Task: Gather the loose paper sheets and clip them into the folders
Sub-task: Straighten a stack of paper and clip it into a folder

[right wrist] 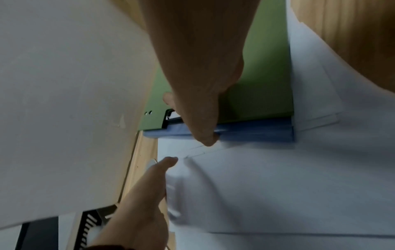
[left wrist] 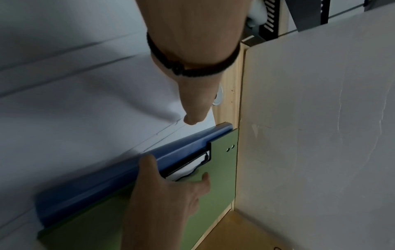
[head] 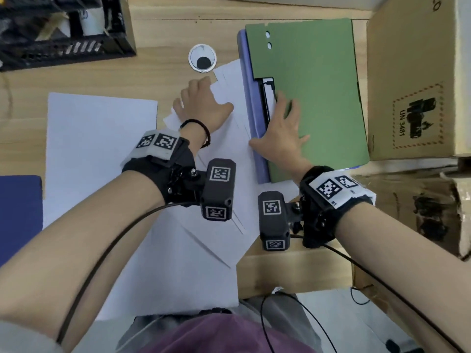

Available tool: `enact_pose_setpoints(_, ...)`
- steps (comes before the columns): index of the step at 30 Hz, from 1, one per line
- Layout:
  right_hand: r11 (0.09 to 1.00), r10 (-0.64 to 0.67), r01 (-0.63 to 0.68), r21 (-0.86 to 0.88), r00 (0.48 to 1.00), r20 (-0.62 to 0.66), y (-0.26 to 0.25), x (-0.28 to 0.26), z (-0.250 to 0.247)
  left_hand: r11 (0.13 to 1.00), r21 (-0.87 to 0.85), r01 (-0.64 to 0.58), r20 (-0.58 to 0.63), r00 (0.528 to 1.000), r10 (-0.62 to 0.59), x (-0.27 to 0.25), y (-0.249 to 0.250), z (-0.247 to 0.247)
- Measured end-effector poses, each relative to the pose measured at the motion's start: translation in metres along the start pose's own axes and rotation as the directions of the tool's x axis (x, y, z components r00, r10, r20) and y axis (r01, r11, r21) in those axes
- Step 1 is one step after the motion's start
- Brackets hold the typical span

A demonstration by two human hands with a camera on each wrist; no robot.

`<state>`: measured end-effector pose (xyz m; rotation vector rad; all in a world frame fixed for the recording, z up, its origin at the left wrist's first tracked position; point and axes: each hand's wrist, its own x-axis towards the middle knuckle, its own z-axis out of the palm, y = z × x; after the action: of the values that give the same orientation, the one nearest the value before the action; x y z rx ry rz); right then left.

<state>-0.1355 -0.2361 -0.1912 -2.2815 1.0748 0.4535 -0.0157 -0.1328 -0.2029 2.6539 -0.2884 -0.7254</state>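
Head view is evenly lit and pretty bright, soft shadows only, no real glare. Straight edges bow out toward the corners from the wide lens. Both wrist views are way dimmer and grainy, with motion smear on the paper sheets (right wrist: 278, 177) and everything nearest the lens mushy and out of focus.

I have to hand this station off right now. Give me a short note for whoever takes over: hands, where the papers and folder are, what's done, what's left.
Left hand: flat on the white paper stack, fingers straight, pressing it toward the folder spine.
Right hand: flat on the green folder, fingertips at the black clip, no grip on anything.
Folder lies at the desk's right side beside the cardboard box; more loose sheets lie to the left.
Done: one stack brought against the spine.
Left: whether it is clipped cannot be told; gather the remaining sheets.
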Motion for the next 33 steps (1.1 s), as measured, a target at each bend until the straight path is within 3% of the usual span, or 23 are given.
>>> enact_pose_setpoints(3,0.999,0.028,-0.027,-0.037,0.999,0.035,-0.001,0.003,-0.001,0.999,0.04,-0.011,-0.011,1.0,0.011,0.006,0.007,0.001)
enact_pose_setpoints(8,0.981,0.012,0.0,-0.192,0.998,0.065,-0.006,0.005,0.005,0.996,0.036,0.078,0.042,0.996,-0.079,0.023,0.016,-0.008)
enact_pose_setpoints(11,0.972,0.018,-0.002,-0.235,0.998,0.067,-0.009,0.005,0.006,0.998,0.053,0.035,0.024,0.999,-0.037,0.028,0.018,-0.011)
enact_pose_setpoints(15,0.975,0.019,-0.009,-0.223,0.999,0.046,-0.013,0.002,0.011,0.986,0.159,-0.059,0.079,0.996,0.047,0.019,0.021,-0.005)
enact_pose_setpoints(21,0.988,-0.003,-0.004,-0.153,0.999,-0.042,-0.011,-0.002,0.017,0.991,0.116,-0.069,0.096,0.994,0.058,0.021,0.023,-0.012)
enact_pose_setpoints(27,0.98,-0.167,0.148,-0.134,0.976,-0.142,-0.003,-0.016,0.002,0.997,-0.013,-0.071,0.183,0.98,0.072,0.013,0.032,-0.01)
enact_pose_setpoints(30,0.961,-0.264,0.243,-0.133,0.949,-0.171,0.003,-0.019,-0.009,0.986,-0.166,-0.012,0.25,0.967,0.054,0.007,0.036,-0.001)
enact_pose_setpoints(33,0.949,-0.311,0.297,-0.104,0.933,-0.183,0.002,-0.021,-0.019,0.938,-0.346,0.035,0.238,0.97,0.051,-0.002,0.04,0.003)
